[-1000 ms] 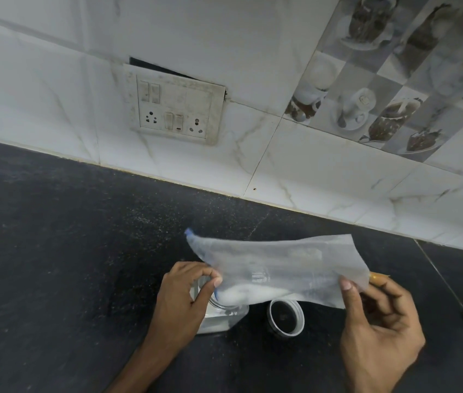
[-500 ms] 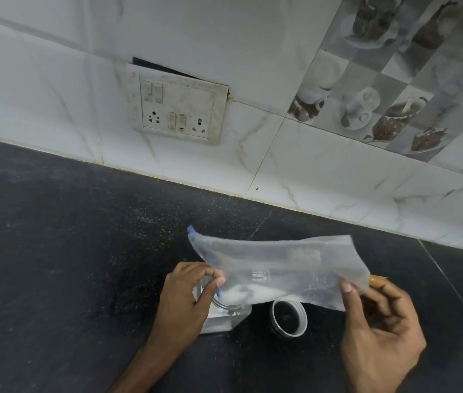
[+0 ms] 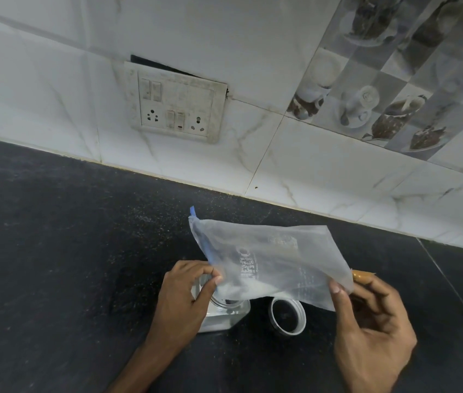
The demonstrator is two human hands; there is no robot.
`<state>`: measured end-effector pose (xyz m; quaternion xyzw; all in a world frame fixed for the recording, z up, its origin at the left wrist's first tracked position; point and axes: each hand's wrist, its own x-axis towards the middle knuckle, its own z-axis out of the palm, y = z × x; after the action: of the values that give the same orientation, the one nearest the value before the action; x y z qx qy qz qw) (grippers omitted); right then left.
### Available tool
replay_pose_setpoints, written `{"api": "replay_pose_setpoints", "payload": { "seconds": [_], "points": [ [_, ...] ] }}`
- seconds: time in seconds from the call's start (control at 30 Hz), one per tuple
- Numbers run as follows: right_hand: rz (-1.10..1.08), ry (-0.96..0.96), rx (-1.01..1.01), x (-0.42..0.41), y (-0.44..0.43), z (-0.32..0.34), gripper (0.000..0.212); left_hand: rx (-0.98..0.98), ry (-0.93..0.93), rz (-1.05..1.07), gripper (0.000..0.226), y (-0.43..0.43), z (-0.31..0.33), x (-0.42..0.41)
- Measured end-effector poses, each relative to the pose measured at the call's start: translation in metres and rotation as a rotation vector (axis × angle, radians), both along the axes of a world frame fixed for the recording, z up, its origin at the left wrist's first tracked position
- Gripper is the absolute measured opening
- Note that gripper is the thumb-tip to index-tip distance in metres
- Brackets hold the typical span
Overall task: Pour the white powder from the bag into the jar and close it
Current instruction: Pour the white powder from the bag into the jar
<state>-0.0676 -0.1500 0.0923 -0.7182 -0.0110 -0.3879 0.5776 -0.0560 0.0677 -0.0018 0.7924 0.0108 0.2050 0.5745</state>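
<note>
While the bag [image 3: 270,262] is hanging tilted over the counter [image 3: 54,251], I am watching a pour that, as I judge it, is nearly finished. The left hand [image 3: 184,302] is pinching the bag's lower left edge, just by the blue zip strip [image 3: 206,251], thumb and forefinger pressed together on the plastic; I take it this is steering the open mouth down into the jar [image 3: 224,316]. The right hand [image 3: 372,330] is clamping the opposite corner between thumb and fingers and holding it higher, so the powder is sliding leftward. What little white powder [image 3: 250,286] is showing is gathering in the low fold of the bag, right above the jar's mouth.

The jar is standing upright on the near part of the counter, partly hidden behind the left hand and the bag, with a pale layer showing in its base. Its lid [image 3: 288,316] is lying just to the right of it, open side up, within easy reach for closing.

I am judging the bag limp and light, so a shake could scatter powder past the rim
</note>
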Motion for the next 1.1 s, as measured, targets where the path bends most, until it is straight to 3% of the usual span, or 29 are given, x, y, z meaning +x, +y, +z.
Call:
{"api": "replay_pose_setpoints", "payload": {
  "seconds": [0.3, 0.6, 1.1],
  "points": [
    [-0.022, -0.013, 0.017, 0.0002, -0.0027, -0.0002, 0.034, 0.002, 0.004, -0.001, 0.02, 0.0002, -0.0007, 0.0006],
    [-0.016, -0.007, 0.043, 0.005, -0.0062, 0.007, 0.03, 0.033, -0.006, -0.007, 0.006, 0.0006, 0.0009, -0.0008],
    [-0.031, 0.016, 0.029, 0.0012, -0.0068, 0.0049, 0.029, 0.002, -0.006, 0.006, 0.02, 0.0002, -0.0016, 0.0002]
  ]
}}
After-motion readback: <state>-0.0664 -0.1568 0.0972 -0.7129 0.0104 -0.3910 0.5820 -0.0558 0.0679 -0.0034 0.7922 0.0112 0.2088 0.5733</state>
